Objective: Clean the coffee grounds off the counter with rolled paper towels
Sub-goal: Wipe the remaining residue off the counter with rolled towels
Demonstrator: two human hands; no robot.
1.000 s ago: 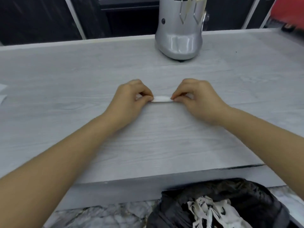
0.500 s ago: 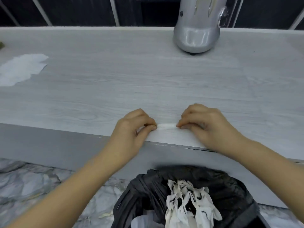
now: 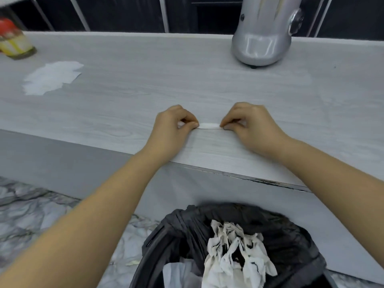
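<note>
The counter is pale grey with a wood-grain pattern; on it a white rolled paper towel, white flat paper towels near its left edge, a silver appliance at its far edge and a red-and-yellow jar at its far left corner. Below the near edge a black-lined bin holds white towels stained black, on a grey-veined white marble floor.

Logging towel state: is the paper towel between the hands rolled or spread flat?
Rolled. The paper towel is a thin white strip on the counter, its ends pinched by the left hand and right hand.
</note>
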